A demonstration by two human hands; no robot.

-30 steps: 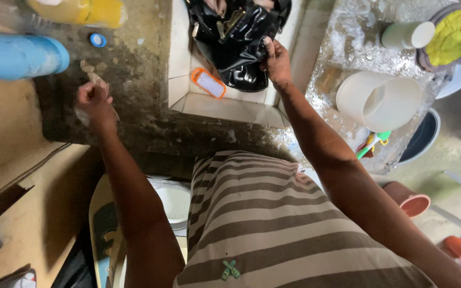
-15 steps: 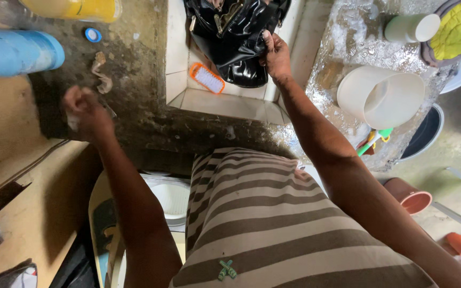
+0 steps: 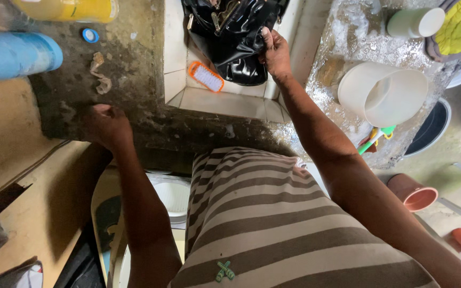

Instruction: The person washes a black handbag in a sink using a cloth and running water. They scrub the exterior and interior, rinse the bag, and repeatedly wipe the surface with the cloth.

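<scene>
The right hand (image 3: 275, 52) grips the black bag (image 3: 233, 40), the left hand (image 3: 105, 125) rests loosely curled on the counter (image 3: 134, 64); the wet bag could slip into the sink (image 3: 225, 101).

Single head-worn view, looking steeply down over a striped shirt front (image 3: 273, 224) – close on both forearms, facing a dark stained counter (image 3: 134, 58) and tiled basin (image 3: 225, 101) at top, floor clutter at the right edge – no second view sharing it.
</scene>
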